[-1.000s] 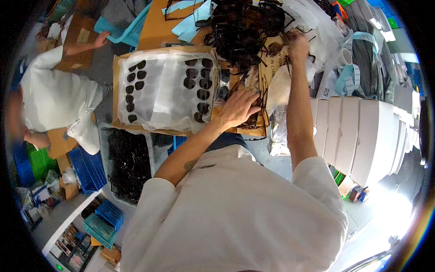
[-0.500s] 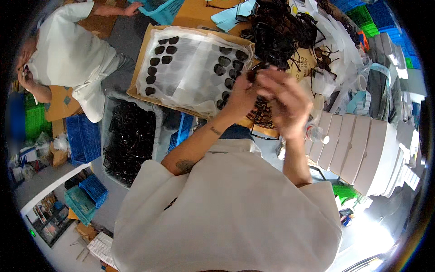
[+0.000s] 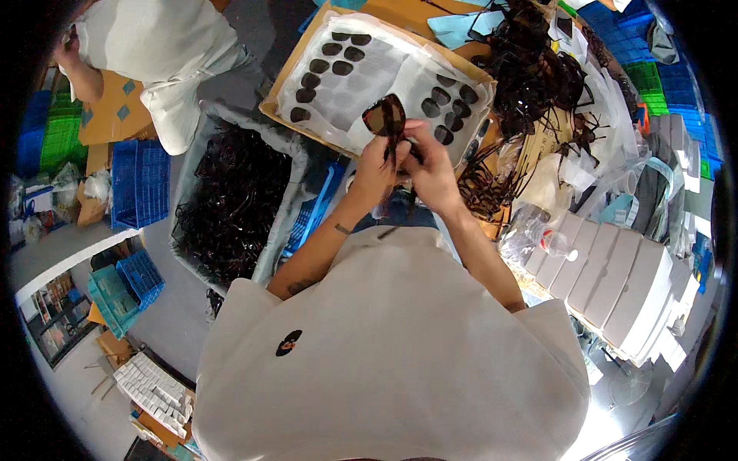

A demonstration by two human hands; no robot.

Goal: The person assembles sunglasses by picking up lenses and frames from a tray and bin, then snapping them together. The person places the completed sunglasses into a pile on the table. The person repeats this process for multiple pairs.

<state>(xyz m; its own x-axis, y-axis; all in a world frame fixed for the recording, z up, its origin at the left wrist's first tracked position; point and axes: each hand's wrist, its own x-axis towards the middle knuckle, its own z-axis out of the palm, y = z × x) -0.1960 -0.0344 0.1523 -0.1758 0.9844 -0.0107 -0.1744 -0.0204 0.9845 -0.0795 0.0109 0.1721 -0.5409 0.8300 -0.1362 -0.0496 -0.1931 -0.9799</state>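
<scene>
A pair of dark sunglasses (image 3: 384, 115) is between my two hands, tilted, with one brown-tinted lens showing above my fingers. My left hand (image 3: 374, 175) is closed around its lower part. My right hand (image 3: 433, 165) pinches the other side, fingertips close to the left ones; some of the frame is hidden behind the fingers. Just beyond my hands lies a shallow cardboard box (image 3: 270, 105) lined with white sheets. Loose dark lenses (image 3: 331, 49) sit in rows on its left side, and more lenses (image 3: 440, 95) lie on its right.
A tangled heap of dark eyeglass frames (image 3: 538, 77) covers the table at right, with more frames (image 3: 488, 184) nearer me. A clear plastic bottle (image 3: 550, 240) and white boxes (image 3: 607, 276) stand at right. At left is a lined bin of dark frames (image 3: 231, 200); another person (image 3: 161, 46) stands beyond.
My hands, blurred and raised by the box's right side before, have come lower and closer together, with the sunglasses now plainly visible in them. The whole view has shifted too.
</scene>
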